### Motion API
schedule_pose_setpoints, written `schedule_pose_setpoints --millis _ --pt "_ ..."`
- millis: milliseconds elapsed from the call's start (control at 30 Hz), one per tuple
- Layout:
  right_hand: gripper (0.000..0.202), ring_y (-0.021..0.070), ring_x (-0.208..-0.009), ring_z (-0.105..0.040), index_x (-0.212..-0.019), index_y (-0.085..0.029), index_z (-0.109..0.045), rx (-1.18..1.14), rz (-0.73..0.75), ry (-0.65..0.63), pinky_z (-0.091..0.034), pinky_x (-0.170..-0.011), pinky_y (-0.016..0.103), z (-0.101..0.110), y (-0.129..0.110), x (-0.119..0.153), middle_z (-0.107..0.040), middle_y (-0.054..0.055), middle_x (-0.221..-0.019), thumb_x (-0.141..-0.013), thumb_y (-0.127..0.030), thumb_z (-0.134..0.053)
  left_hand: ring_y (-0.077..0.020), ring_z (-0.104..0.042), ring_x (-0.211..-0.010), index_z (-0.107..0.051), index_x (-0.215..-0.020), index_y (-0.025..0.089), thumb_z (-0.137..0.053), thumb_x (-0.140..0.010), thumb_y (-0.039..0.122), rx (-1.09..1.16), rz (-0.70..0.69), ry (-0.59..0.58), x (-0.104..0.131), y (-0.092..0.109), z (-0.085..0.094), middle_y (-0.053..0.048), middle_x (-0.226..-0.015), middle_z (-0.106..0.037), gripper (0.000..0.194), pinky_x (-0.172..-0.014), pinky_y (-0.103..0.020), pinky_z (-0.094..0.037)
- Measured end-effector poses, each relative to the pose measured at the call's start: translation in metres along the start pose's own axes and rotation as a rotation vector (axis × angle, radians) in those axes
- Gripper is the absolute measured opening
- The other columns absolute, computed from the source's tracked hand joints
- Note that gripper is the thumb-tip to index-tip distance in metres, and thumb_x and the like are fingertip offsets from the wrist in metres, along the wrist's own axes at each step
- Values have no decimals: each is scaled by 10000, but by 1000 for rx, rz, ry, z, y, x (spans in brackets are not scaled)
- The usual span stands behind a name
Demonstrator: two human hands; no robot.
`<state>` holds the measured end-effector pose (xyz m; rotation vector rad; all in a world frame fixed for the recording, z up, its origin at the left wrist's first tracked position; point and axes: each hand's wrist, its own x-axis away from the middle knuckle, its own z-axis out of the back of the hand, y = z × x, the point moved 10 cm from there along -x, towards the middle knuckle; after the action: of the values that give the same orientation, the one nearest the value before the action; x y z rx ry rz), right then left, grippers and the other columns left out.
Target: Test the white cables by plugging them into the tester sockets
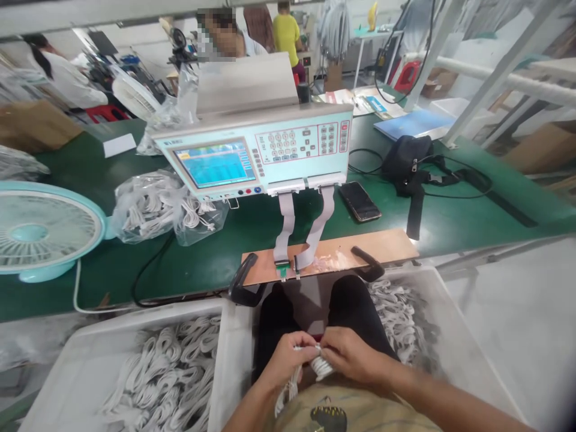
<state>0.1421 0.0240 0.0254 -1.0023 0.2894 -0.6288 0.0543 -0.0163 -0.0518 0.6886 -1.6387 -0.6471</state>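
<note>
Seen from above, the left hand (pixel 288 355) and right hand (pixel 348 354) meet over the person's lap, each grip closed on a coiled white cable (pixel 320 365). White bins (pixel 227 336) of similar cables flank the knees. A tester machine (pixel 265 150) sits on the green surface (pixel 216 252) ahead.

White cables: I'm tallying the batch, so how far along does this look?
Done: cannot tell; both bins hold coils, left bin and right bin. In hand: both hands, left hand and right hand, grip one white cable. Left: bagged cables beside the tester.
</note>
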Motion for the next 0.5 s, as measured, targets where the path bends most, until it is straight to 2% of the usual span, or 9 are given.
schedule_pose_setpoints --millis 67,133,233,300,400,500 --pt "132 125 -591 -487 -762 -154 -587 -9 -25 80 -359 -543 219 10 -3 -15 -554 10 -685 -823 -197 -478 -42 -365 -269 -593 -672 151 -727 -588 384 120 13 36 -6 8 7 47 -483 -531 282 -270 -161 -254" --pt "115 120 -567 -475 -727 -154 -582 -66 -37 155 -341 -517 213 19 -7 -31 -536 -4 -648 -794 -195 -498 -50 -402 -302 -576 -678 150 -750 -571 364 259 -17 47 -8 24 15 41 -481 -538 296 -289 -153 -279" --pt "167 128 -593 -487 -670 -153 -566 -252 -60 264 -362 -549 219 30 -5 -53 -535 -7 -629 -800 -236 -503 -60 -462 -387 -559 -690 146 -767 -567 319 416 -106 58 -9 52 24 37 -507 -543 297 -354 -146 -347" --pt "216 129 -597 -476 -649 -156 -548 -383 -81 364 -372 -561 225 36 3 -64 -521 -13 -618 -811 -293 -511 -54 -453 -396 -558 -711 151 -752 -594 338 446 -161 124 -10 64 31 49 -513 -528 294 -360 -141 -346" --pt "289 117 -553 -432 -630 -162 -517 -552 -136 518 -365 -528 225 44 22 -72 -477 -29 -583 -804 -392 -534 -50 -437 -391 -560 -742 163 -735 -609 386 444 -227 290 -12 71 42 61 -525 -520 312 -341 -137 -323" --pt "320 107 -517 -404 -613 -162 -508 -661 -193 594 -356 -496 223 45 35 -76 -464 -35 -555 -766 -436 -574 -51 -449 -400 -565 -752 161 -741 -598 384 458 -297 369 -16 74 45 58 -553 -546 323 -353 -147 -346"
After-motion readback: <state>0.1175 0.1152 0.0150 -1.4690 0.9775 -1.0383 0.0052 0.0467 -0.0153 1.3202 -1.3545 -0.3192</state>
